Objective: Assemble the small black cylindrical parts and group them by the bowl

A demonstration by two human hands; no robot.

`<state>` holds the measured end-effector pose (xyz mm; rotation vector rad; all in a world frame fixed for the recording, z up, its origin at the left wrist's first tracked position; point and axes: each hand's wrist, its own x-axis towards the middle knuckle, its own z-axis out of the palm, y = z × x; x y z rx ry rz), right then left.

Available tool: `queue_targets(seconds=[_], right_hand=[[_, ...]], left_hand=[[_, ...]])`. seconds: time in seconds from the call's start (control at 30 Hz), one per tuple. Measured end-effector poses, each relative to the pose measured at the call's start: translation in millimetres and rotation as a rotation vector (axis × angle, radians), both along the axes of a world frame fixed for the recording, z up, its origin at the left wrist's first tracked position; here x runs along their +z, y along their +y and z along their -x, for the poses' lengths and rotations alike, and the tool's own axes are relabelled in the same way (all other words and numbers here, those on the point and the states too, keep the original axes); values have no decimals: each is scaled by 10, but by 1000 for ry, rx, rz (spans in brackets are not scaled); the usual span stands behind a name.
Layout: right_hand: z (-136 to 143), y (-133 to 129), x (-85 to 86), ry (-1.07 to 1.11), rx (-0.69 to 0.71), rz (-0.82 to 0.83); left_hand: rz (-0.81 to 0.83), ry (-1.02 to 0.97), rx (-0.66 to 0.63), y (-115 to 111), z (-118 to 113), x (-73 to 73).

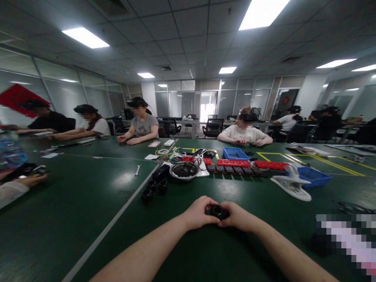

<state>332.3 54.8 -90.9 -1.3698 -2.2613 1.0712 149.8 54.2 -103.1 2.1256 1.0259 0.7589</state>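
Observation:
Over the green table, both of my hands are closed around one small black round part (pixel 217 211) with a ring-shaped opening facing up; its exact kind I cannot make out. My left hand (pixel 198 213) grips it from the left, thumb along the near side. From the right, my right hand (pixel 237 216) pinches the same part, and the fingertips hide its edges. Several similar black ring-shaped parts (pixel 147 194) stand grouped to the left, beyond my left hand. Behind them sit a black box (pixel 160 171) and a round metal dish (pixel 184 178) holding dark items.
A wrench (pixel 137 170) lies left of a grey strip on the table. Red strips (pixel 233 162), black blocks (pixel 230 170), a blue tray (pixel 235 153), a white clamp-shaped stand (pixel 293 188) and another blue tray (pixel 317 181) line the far side. A co-worker's hand (pixel 33 180) is at left.

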Motion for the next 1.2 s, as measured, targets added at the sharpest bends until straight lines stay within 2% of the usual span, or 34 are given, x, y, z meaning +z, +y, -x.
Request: queue_targets(seconds=[0.07, 0.2, 0.3, 0.37, 0.43, 0.6, 0.67, 0.83, 0.93, 1.0, 1.1, 1.2], right_hand=[[45, -6, -37, -86, -79, -81], [190, -73, -129, -312, -249, -394], [270, -130, -155, -409, -297, -544], [272, -133, -150, -367, -271, -544], [229, -104, -127, -226, -195, -457], [68, -19, -17, 126, 15, 2], [40, -13, 21, 171, 52, 79], [41, -10, 39, 104, 81, -67], [61, -8, 2, 77, 81, -49], [100, -24, -40, 19, 8, -103], [190, -72, -107, -191, -179, -339], [244, -101, -142, -323, -226, -482]], left_hand=[[7, 12, 70, -33, -32, 20], [-30, 47, 285, -87, -104, 13], [-72, 56, 344, -87, -125, -19], [-89, 56, 314, -72, -108, -23], [-90, 53, 251, -50, -69, -7], [-41, 18, 78, 19, 40, 35], [-23, -6, 37, 45, 61, 29], [-12, 4, -32, 73, 81, 26], [-16, 21, -38, 52, 72, 43], [-27, 27, -8, 28, 49, 44], [-52, 60, 110, -11, -1, 28], [-69, 84, 177, -34, -30, 24]])
